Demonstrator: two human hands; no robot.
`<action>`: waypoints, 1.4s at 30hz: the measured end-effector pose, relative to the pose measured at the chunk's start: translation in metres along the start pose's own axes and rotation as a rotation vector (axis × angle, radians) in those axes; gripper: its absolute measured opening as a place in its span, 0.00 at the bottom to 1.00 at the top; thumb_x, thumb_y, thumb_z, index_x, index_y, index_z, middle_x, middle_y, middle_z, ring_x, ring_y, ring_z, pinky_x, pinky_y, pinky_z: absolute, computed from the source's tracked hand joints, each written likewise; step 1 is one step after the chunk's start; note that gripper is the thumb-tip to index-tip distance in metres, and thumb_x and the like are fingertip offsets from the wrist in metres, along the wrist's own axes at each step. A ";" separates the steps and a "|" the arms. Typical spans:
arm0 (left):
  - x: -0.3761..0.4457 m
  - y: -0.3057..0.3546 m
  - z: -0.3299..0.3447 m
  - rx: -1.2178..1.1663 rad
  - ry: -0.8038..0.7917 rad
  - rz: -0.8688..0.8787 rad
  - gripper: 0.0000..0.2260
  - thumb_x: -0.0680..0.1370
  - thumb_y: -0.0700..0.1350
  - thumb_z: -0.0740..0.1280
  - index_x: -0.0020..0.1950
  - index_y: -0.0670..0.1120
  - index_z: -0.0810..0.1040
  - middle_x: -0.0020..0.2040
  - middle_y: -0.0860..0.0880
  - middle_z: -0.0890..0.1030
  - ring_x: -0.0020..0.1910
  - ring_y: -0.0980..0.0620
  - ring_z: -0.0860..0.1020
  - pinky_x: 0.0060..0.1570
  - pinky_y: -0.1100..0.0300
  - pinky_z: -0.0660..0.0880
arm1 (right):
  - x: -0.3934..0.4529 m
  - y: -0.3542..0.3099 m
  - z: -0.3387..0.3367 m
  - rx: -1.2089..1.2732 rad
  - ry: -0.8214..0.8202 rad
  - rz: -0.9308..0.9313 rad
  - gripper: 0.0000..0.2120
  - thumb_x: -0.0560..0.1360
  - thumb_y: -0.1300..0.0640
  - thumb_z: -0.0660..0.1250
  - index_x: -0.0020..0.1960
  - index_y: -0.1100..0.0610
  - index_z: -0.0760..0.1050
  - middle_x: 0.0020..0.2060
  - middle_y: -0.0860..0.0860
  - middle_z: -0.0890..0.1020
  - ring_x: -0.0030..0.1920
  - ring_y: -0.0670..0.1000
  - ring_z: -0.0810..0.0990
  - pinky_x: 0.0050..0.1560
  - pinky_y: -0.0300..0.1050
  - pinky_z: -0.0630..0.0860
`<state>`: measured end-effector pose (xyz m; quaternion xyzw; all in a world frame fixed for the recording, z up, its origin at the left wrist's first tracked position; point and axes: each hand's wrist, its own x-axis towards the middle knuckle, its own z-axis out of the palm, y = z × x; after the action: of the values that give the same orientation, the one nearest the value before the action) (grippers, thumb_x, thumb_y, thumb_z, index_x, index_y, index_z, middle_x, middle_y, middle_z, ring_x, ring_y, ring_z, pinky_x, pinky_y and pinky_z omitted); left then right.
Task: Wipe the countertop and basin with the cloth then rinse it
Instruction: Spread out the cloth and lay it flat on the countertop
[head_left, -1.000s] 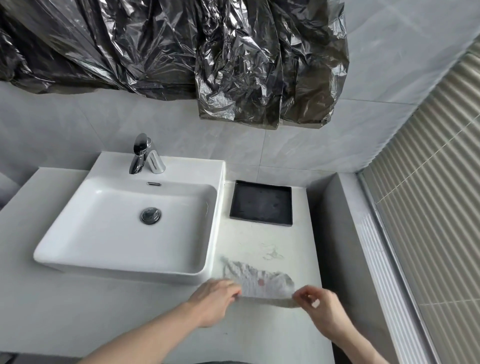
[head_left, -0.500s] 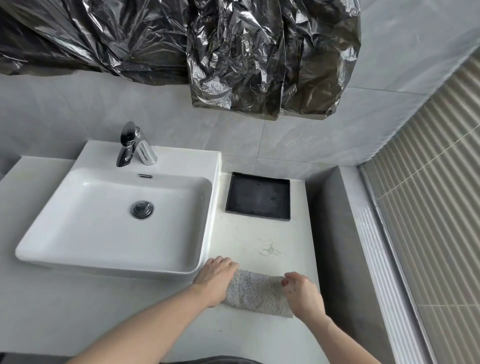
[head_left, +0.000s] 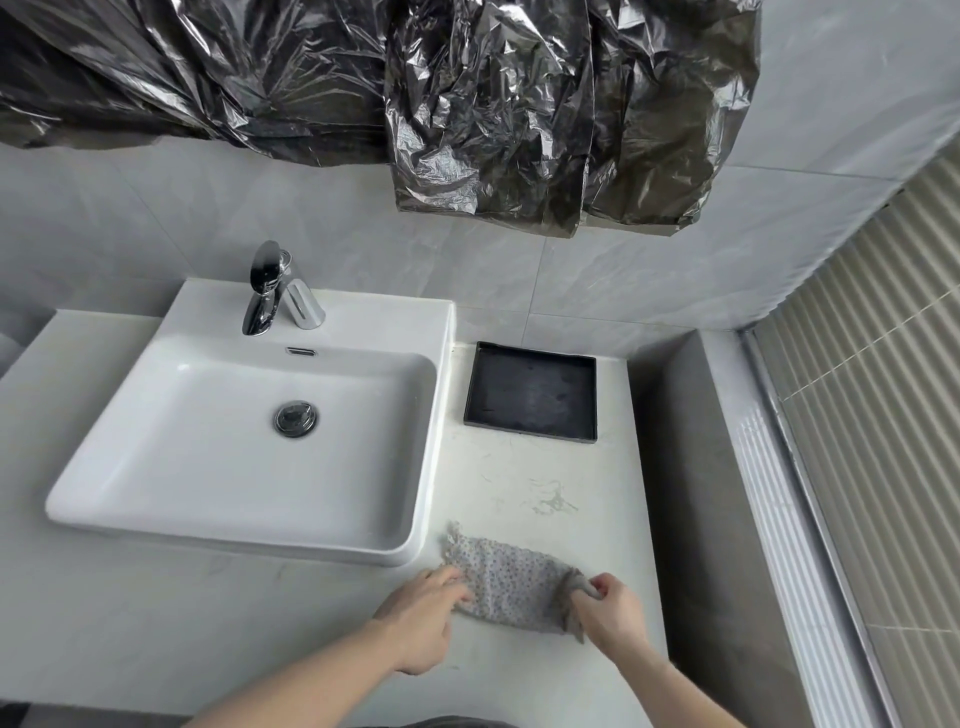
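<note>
We see the cloth lying on the countertop, just beside the basin front-R corner. R hand pinches its bunched R end. L hand fingertips touch the L edge; grip blurred, cannot tell.

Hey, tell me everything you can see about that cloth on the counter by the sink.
The cloth is a small, thin, pale grey rag speckled with tiny dark dots, crumpled and folded into a rough band. It lies on the white countertop, beside the front right corner of the basin. The right hand pinches its bunched right end. The fingertips of the left hand meet its left edge, but the grip there is unclear.
</note>
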<state>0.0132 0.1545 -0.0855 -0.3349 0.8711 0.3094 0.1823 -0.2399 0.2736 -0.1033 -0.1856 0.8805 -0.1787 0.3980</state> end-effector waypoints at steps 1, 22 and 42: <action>-0.002 -0.002 0.000 -0.066 0.021 -0.025 0.22 0.77 0.44 0.58 0.70 0.55 0.72 0.75 0.57 0.64 0.74 0.53 0.65 0.74 0.57 0.62 | -0.004 -0.008 -0.004 0.068 -0.018 0.008 0.04 0.73 0.59 0.66 0.43 0.60 0.77 0.29 0.52 0.84 0.32 0.54 0.84 0.32 0.45 0.76; -0.005 -0.007 -0.005 -0.492 0.033 -0.485 0.32 0.74 0.50 0.63 0.78 0.49 0.62 0.78 0.51 0.65 0.75 0.50 0.67 0.73 0.59 0.64 | -0.027 -0.064 0.048 0.025 -0.114 -0.114 0.25 0.75 0.51 0.70 0.70 0.52 0.72 0.63 0.48 0.78 0.56 0.48 0.79 0.53 0.43 0.78; 0.049 0.019 -0.036 -1.552 -0.013 -0.670 0.20 0.77 0.62 0.67 0.61 0.51 0.79 0.59 0.51 0.83 0.59 0.49 0.80 0.65 0.49 0.73 | 0.011 -0.105 0.011 0.741 -0.541 0.024 0.06 0.77 0.63 0.64 0.53 0.62 0.77 0.43 0.59 0.80 0.43 0.58 0.79 0.40 0.49 0.76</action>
<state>-0.0385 0.1182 -0.0766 -0.6040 0.2652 0.7515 -0.0122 -0.2191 0.1754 -0.0682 -0.0602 0.6235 -0.4221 0.6553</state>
